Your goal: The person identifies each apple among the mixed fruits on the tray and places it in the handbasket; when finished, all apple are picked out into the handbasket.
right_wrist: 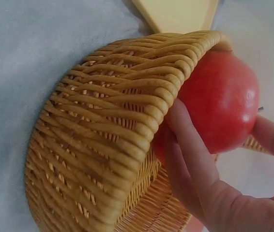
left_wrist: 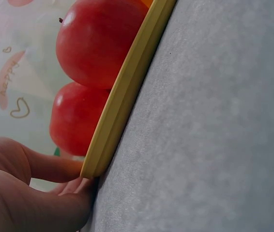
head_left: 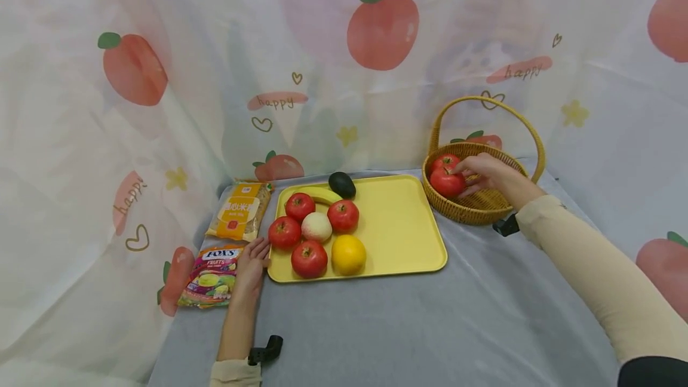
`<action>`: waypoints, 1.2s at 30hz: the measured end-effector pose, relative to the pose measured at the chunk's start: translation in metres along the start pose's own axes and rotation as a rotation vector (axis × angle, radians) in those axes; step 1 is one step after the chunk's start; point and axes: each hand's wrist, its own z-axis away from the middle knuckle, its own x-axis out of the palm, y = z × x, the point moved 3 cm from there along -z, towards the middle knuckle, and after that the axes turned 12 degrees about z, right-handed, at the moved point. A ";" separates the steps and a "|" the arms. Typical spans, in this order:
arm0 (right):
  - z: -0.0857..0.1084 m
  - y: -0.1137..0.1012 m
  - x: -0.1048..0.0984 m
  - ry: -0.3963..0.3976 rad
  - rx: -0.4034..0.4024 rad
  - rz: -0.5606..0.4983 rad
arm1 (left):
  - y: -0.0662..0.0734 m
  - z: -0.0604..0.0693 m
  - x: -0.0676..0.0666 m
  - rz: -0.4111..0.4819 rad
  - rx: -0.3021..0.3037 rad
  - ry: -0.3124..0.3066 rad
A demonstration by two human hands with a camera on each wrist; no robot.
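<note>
My right hand [head_left: 486, 177] reaches into a wicker basket [head_left: 470, 215], its thumb and fingers around a red apple [right_wrist: 224, 101] near the rim. A second red apple [head_left: 445, 162] lies behind it in the basket. At the left edge of a yellow tray [head_left: 398, 226], my left hand [head_left: 251, 264] pinches the rim, as the left wrist view shows. Several red apples [head_left: 309, 258] sit on the tray's left half around a whitish round fruit [head_left: 316, 227]. With them lie a yellow round fruit [head_left: 348, 255], a banana [head_left: 322, 194] and a dark avocado [head_left: 342, 184].
Left of the tray lie a clear bag with an orange label [head_left: 240, 210] and a purple candy bag [head_left: 212, 276], partly behind the left hand. The basket's tall arched handle [head_left: 486, 99] rises behind the right hand. A printed curtain [head_left: 322, 46] backs the grey-covered table [head_left: 376, 333].
</note>
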 end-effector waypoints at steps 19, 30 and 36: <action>-0.025 -0.001 0.004 0.037 0.040 -0.050 | 0.004 -0.004 0.004 0.009 -0.010 0.018; -0.034 0.010 0.003 0.148 0.060 0.069 | 0.002 -0.003 0.003 0.029 0.013 0.001; -0.025 0.016 0.007 0.162 0.058 0.075 | 0.000 -0.001 0.000 0.028 0.018 0.001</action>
